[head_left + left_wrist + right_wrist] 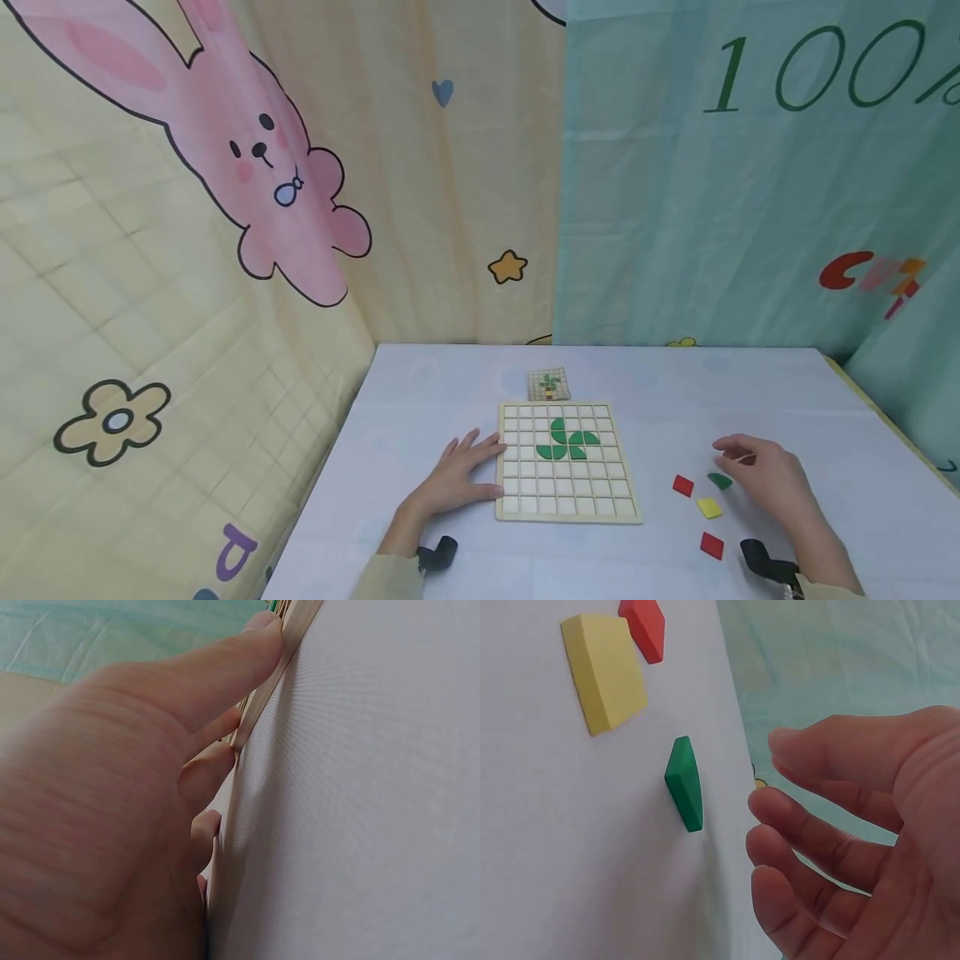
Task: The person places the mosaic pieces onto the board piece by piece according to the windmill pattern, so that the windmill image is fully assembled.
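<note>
A wooden grid board (567, 487) lies on the table with several green rounded pieces (578, 438) set near its upper middle. My left hand (459, 477) rests at the board's left edge, thumb and fingers spread against the frame; the left wrist view shows the thumb (232, 667) on its wooden rim. My right hand (765, 473) hovers beside a loose green piece (720, 481), fingers loosely bent with nothing between them. In the right wrist view that green piece (684, 784) lies on the cloth, apart from the fingertips (766, 802).
Near the green piece lie a yellow piece (708, 507) and two red ones, one farther back (682, 486) and one nearer (712, 546). Behind the board is a small pattern card (548, 385) with a green and coloured figure. Printed curtains (450, 200) stand behind the white table (442, 383).
</note>
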The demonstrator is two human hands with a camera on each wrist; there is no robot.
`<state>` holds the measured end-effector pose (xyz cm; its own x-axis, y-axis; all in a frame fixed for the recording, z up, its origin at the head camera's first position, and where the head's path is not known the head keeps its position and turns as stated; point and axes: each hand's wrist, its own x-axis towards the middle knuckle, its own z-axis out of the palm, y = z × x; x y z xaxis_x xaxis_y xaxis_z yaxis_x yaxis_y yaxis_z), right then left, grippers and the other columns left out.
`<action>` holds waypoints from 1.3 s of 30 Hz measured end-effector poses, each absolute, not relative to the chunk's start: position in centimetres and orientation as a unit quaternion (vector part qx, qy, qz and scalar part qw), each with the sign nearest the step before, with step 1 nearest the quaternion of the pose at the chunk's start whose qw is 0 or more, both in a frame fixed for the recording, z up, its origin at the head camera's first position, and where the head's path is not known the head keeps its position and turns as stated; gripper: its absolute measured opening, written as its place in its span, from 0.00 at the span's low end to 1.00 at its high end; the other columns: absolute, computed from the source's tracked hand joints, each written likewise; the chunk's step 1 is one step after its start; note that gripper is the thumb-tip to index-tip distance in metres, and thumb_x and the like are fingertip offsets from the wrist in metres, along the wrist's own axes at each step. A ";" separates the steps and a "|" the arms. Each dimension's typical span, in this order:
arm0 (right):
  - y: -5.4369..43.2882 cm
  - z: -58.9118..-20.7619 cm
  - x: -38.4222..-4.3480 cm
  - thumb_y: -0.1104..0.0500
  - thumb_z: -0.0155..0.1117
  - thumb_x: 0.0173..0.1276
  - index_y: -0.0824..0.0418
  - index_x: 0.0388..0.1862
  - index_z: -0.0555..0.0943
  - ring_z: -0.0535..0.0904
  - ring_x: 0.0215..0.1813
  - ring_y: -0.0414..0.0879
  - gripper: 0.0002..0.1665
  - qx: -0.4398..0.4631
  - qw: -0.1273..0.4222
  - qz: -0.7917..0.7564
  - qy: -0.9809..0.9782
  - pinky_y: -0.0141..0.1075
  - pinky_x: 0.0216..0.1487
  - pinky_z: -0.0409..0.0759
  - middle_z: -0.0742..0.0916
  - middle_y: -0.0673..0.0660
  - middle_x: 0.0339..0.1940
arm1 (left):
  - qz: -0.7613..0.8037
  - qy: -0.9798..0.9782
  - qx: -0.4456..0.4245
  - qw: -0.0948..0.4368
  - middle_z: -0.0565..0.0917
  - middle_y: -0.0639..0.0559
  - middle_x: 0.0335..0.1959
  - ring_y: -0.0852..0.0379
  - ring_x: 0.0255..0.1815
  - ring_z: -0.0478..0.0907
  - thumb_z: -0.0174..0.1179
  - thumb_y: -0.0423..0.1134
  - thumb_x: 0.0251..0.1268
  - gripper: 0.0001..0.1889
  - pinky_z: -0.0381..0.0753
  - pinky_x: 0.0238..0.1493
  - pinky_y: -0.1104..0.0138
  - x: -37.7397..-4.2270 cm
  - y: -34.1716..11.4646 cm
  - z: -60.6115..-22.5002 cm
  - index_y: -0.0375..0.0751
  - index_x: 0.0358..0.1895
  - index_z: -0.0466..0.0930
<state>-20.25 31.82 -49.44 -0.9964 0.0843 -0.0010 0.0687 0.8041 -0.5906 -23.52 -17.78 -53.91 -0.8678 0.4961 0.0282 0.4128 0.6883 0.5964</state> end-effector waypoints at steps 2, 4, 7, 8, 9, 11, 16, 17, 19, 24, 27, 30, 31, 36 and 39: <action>32.2 -49.6 -20.3 0.55 0.70 0.68 0.66 0.56 0.82 0.79 0.45 0.58 0.22 -0.043 0.006 0.307 -0.951 0.48 0.40 0.84 0.86 0.63 0.44 | 0.309 0.916 0.248 0.067 0.60 0.60 0.79 0.47 0.82 0.42 0.65 0.66 0.59 0.40 0.33 0.78 0.45 -23.5 -17.8 -54.0 0.60 0.75 0.68; 32.4 -49.8 -20.4 0.55 0.70 0.67 0.66 0.56 0.82 0.79 0.45 0.58 0.22 -0.045 -0.003 0.307 -0.951 0.50 0.41 0.84 0.86 0.62 0.44 | 0.309 0.916 0.246 0.066 0.60 0.60 0.79 0.48 0.82 0.42 0.65 0.66 0.59 0.40 0.33 0.78 0.45 -23.5 -17.7 -54.0 0.60 0.75 0.68; 32.6 -50.0 -20.4 0.54 0.73 0.65 0.65 0.55 0.82 0.79 0.45 0.56 0.24 -0.046 -0.022 0.308 -0.950 0.50 0.42 0.83 0.86 0.60 0.42 | 0.306 0.918 0.243 0.068 0.59 0.61 0.79 0.48 0.82 0.41 0.65 0.66 0.58 0.40 0.33 0.78 0.46 -23.5 -17.7 -53.9 0.61 0.75 0.68; 32.7 -50.1 -20.4 0.54 0.74 0.64 0.65 0.55 0.82 0.79 0.45 0.56 0.24 -0.045 -0.028 0.308 -0.950 0.50 0.42 0.83 0.86 0.59 0.41 | 0.305 0.918 0.242 0.069 0.59 0.61 0.79 0.48 0.82 0.42 0.65 0.66 0.58 0.40 0.33 0.78 0.46 -23.5 -17.7 -53.9 0.61 0.75 0.68; 32.7 -50.1 -20.5 0.54 0.74 0.63 0.65 0.55 0.82 0.79 0.45 0.55 0.25 -0.044 -0.033 0.309 -0.949 0.50 0.42 0.83 0.86 0.58 0.41 | 0.306 0.918 0.242 0.069 0.60 0.61 0.79 0.48 0.82 0.41 0.65 0.66 0.58 0.40 0.33 0.78 0.46 -23.5 -17.7 -53.9 0.61 0.75 0.68; 32.7 -50.3 -20.5 0.53 0.76 0.62 0.65 0.55 0.83 0.79 0.45 0.55 0.26 -0.044 -0.040 0.309 -0.949 0.50 0.43 0.82 0.86 0.57 0.41 | 0.306 0.918 0.242 0.070 0.60 0.60 0.79 0.48 0.82 0.41 0.65 0.66 0.58 0.40 0.33 0.78 0.46 -23.5 -17.7 -53.8 0.60 0.75 0.68; 32.7 -50.5 -20.5 0.53 0.77 0.61 0.66 0.56 0.83 0.78 0.45 0.55 0.28 -0.043 -0.048 0.305 -0.950 0.50 0.43 0.82 0.86 0.58 0.42 | 0.306 0.918 0.242 0.070 0.60 0.60 0.79 0.47 0.82 0.41 0.65 0.65 0.59 0.40 0.33 0.78 0.46 -23.4 -17.6 -53.6 0.60 0.75 0.68; 32.7 -50.6 -20.5 0.52 0.77 0.61 0.67 0.56 0.83 0.78 0.45 0.55 0.29 -0.043 -0.049 0.304 -0.950 0.51 0.43 0.82 0.86 0.59 0.43 | 0.305 0.919 0.242 0.070 0.59 0.61 0.79 0.48 0.82 0.41 0.65 0.65 0.59 0.40 0.33 0.78 0.46 -23.3 -17.5 -53.6 0.60 0.75 0.68; 32.8 -50.6 -20.6 0.51 0.78 0.60 0.67 0.56 0.83 0.77 0.46 0.56 0.30 -0.044 -0.054 0.305 -0.950 0.51 0.44 0.82 0.85 0.59 0.43 | 0.304 0.919 0.240 0.073 0.59 0.61 0.79 0.48 0.82 0.41 0.65 0.65 0.59 0.40 0.33 0.78 0.46 -23.3 -17.5 -53.7 0.61 0.75 0.67; 33.0 -50.8 -20.7 0.49 0.78 0.60 0.66 0.53 0.84 0.76 0.46 0.56 0.29 -0.040 -0.059 0.306 -0.949 0.49 0.43 0.81 0.85 0.59 0.43 | 0.297 0.922 0.238 0.072 0.58 0.62 0.79 0.49 0.82 0.40 0.64 0.67 0.59 0.40 0.33 0.79 0.47 -23.5 -17.6 -53.8 0.61 0.75 0.67; 33.1 -50.6 -20.6 0.49 0.78 0.60 0.64 0.49 0.86 0.75 0.46 0.56 0.25 -0.040 -0.058 0.306 -0.949 0.47 0.42 0.80 0.84 0.58 0.41 | 0.297 0.922 0.240 0.068 0.58 0.62 0.79 0.48 0.82 0.41 0.64 0.67 0.59 0.41 0.33 0.79 0.46 -23.6 -17.6 -53.8 0.61 0.75 0.67; 33.0 -50.6 -20.5 0.50 0.78 0.60 0.64 0.47 0.86 0.75 0.45 0.55 0.23 -0.040 -0.058 0.308 -0.949 0.47 0.41 0.79 0.84 0.57 0.40 | 0.298 0.921 0.240 0.069 0.58 0.61 0.79 0.47 0.82 0.41 0.65 0.67 0.58 0.41 0.34 0.79 0.46 -23.6 -17.5 -53.7 0.61 0.75 0.68; 32.9 -50.6 -20.5 0.51 0.78 0.60 0.64 0.46 0.87 0.75 0.45 0.55 0.22 -0.040 -0.058 0.309 -0.949 0.46 0.41 0.80 0.84 0.57 0.39 | 0.298 0.921 0.240 0.069 0.58 0.61 0.79 0.47 0.82 0.41 0.65 0.67 0.58 0.41 0.33 0.79 0.46 -23.6 -17.5 -53.7 0.61 0.75 0.68; 32.8 -50.7 -20.5 0.52 0.78 0.60 0.65 0.46 0.86 0.75 0.43 0.53 0.21 -0.039 -0.056 0.308 -0.949 0.42 0.39 0.79 0.84 0.55 0.37 | 0.299 0.922 0.235 0.071 0.59 0.61 0.79 0.47 0.82 0.42 0.66 0.65 0.57 0.41 0.34 0.79 0.46 -23.5 -17.5 -53.7 0.60 0.74 0.68; 32.8 -51.0 -20.6 0.52 0.77 0.61 0.63 0.47 0.86 0.75 0.42 0.52 0.21 -0.037 -0.056 0.312 -0.948 0.39 0.37 0.78 0.84 0.53 0.36 | 0.299 0.923 0.232 0.068 0.60 0.60 0.79 0.47 0.82 0.42 0.67 0.64 0.57 0.40 0.34 0.79 0.46 -23.4 -17.4 -53.5 0.59 0.74 0.69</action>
<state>-20.59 32.83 -50.99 -0.9910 0.0350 -0.1294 0.1050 0.8027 -0.5871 -23.42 -17.43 -53.53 -0.8828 0.4695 0.0127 0.3877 0.7132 0.5840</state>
